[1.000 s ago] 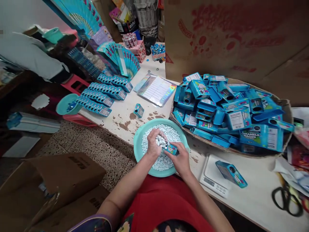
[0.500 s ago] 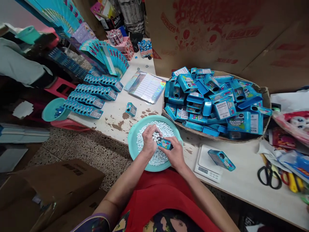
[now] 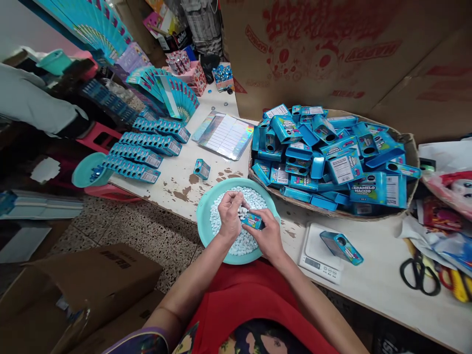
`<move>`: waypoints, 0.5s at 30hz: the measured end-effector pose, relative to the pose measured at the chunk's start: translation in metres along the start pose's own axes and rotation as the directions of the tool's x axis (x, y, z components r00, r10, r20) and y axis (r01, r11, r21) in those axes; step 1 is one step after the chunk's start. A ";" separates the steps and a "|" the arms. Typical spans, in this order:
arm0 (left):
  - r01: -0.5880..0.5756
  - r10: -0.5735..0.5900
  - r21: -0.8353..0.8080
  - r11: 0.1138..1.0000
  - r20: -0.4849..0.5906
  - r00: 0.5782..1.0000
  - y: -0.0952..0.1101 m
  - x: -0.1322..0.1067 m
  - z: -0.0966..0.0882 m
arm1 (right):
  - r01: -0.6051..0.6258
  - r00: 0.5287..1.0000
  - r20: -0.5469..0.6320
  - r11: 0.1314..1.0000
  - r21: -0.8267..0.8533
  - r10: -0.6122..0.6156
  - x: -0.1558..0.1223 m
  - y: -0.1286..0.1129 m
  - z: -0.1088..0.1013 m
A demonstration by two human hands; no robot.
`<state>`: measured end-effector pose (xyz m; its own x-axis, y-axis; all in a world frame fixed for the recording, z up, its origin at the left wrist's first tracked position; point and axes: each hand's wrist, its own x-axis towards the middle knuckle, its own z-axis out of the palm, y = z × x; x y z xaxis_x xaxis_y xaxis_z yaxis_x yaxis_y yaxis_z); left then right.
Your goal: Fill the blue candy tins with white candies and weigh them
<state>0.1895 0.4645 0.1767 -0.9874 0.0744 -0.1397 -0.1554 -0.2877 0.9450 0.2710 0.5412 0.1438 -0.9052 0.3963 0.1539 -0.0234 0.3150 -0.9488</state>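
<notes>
A teal bowl (image 3: 203,222) full of small white candies (image 3: 221,211) sits at the table's near edge. Over it, my right hand (image 3: 268,237) grips a small blue candy box (image 3: 252,221). My left hand (image 3: 230,215) is closed on a bunch of white candies pressed against the box's end. Right of the bowl a white scale (image 3: 317,254) carries another blue box (image 3: 341,247). Behind them a wide basket (image 3: 412,156) is heaped with several blue boxes (image 3: 328,156).
Rows of blue boxes (image 3: 147,145) line the table's left side, with one loose box (image 3: 201,168) and a shiny sheet (image 3: 224,133). Black scissors (image 3: 419,271) lie at right. Cardboard boxes (image 3: 84,285) stand on the floor at left; a big carton (image 3: 332,54) backs the table.
My hands stay over the bowl with the box between them. The view has shifted a little; nothing else on the table has moved.
</notes>
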 end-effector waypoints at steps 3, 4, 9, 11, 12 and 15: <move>0.007 -0.007 0.019 1.000 -0.004 1.000 -0.001 0.001 0.003 | 0.001 1.000 0.002 1.000 -0.006 -0.001 0.001 -0.002 -0.001; 0.010 -0.010 0.018 1.000 -0.006 1.000 0.000 0.001 0.004 | 0.000 1.000 0.000 1.000 -0.013 0.000 0.002 -0.003 -0.001; 0.000 0.000 -0.011 1.000 -0.018 1.000 0.006 0.000 0.011 | -0.004 1.000 -0.023 1.000 -0.023 0.003 0.002 -0.007 -0.005; 0.003 -0.004 -0.017 1.000 -0.005 1.000 0.008 -0.001 0.012 | -0.006 1.000 -0.028 1.000 -0.012 0.006 0.001 -0.008 -0.007; 0.004 -0.004 -0.019 1.000 -0.005 1.000 0.008 -0.002 0.012 | -0.009 1.000 -0.028 1.000 -0.004 0.009 0.000 -0.007 -0.007; 0.018 -0.017 -0.020 1.000 0.020 1.000 0.009 -0.004 0.010 | -0.027 0.999 -0.033 0.999 0.036 0.029 -0.001 -0.006 -0.006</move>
<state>0.1919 0.4714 0.1887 -0.9837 0.0988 -0.1501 -0.1735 -0.3052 0.9364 0.2748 0.5442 0.1513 -0.8908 0.4336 0.1357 -0.0140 0.2725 -0.9621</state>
